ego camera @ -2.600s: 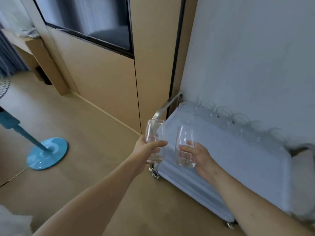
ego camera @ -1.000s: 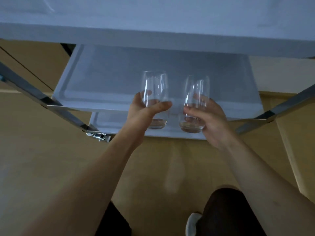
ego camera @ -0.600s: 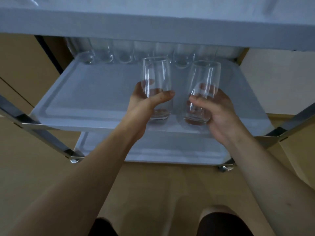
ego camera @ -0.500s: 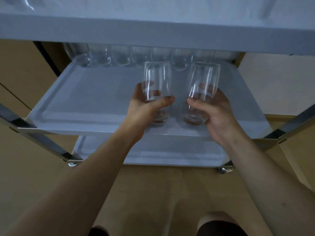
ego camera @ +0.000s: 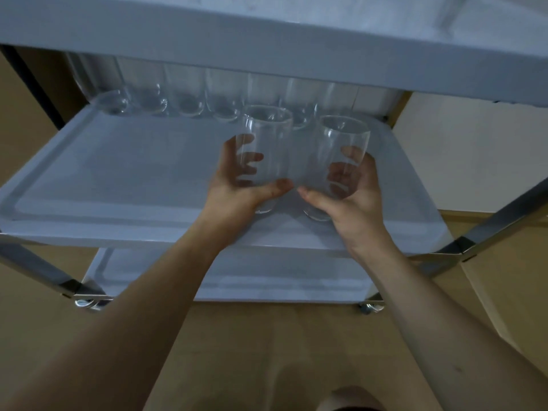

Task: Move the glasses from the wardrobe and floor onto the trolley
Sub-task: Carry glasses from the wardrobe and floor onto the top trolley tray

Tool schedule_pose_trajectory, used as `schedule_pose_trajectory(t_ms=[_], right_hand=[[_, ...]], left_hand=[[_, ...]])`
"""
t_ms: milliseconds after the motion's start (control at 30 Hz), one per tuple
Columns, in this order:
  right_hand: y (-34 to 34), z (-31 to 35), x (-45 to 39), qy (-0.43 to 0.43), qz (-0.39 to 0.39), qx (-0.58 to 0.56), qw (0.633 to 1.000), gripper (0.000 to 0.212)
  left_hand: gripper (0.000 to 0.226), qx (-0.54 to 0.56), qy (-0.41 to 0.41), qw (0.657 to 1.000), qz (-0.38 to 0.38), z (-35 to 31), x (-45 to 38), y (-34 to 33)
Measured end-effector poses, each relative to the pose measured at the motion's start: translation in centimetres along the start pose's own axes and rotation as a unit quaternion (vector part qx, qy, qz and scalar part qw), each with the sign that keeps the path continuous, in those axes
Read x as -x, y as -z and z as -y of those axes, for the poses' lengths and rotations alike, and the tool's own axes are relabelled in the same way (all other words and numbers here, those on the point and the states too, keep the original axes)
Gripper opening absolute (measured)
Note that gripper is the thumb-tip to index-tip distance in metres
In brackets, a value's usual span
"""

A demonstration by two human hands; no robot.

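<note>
Clear tall glasses (ego camera: 268, 149), hands (ego camera: 237, 191) each gripping one, over grey trolley shelf (ego camera: 118, 173)

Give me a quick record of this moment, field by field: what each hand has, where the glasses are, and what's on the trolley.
left hand: grips the left glass, upright
right hand: grips the right glass, tilted slightly
position: both glasses over the middle shelf of the trolley
set down: cannot tell whether the bases touch the shelf
back of shelf: row of glasses along the rear edge
bottom shelf: no glasses visible on the part in view
</note>
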State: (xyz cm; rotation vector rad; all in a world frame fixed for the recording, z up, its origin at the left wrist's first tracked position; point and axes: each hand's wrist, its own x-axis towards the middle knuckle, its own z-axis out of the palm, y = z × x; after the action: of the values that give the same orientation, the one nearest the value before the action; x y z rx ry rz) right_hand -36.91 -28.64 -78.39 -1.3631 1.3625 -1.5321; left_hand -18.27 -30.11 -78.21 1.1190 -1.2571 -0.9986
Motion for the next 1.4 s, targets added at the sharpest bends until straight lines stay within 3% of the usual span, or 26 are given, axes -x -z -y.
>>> schedule_pose_trajectory(t_ms=[400,667,1133,1400], right_hand=[[1.9,-1.8,-6.0,0.002,-0.026,0.079,0.997,0.095],[3.9,-3.1,-11.7,-0.008,-0.09,0.111,0.99,0.086],[5.6,-5.6,-18.3,-0.001,-0.107,0.18,0.978,0.086],[5.4,-6.2,-19.9,-0.008,-0.121,0.215,0.969,0.1]], left_hand=[[0.094,-0.02,-0.028,0.999,0.02,1.4,-0.4,0.5],[0.095,-0.023,-0.038,0.999,0.012,1.7,-0.8,0.0],[0.1,-0.076,-0.037,0.996,0.027,1.8,-0.8,-0.1],[0.1,-0.107,-0.042,0.993,0.039,1.9,-0.9,-0.1]])
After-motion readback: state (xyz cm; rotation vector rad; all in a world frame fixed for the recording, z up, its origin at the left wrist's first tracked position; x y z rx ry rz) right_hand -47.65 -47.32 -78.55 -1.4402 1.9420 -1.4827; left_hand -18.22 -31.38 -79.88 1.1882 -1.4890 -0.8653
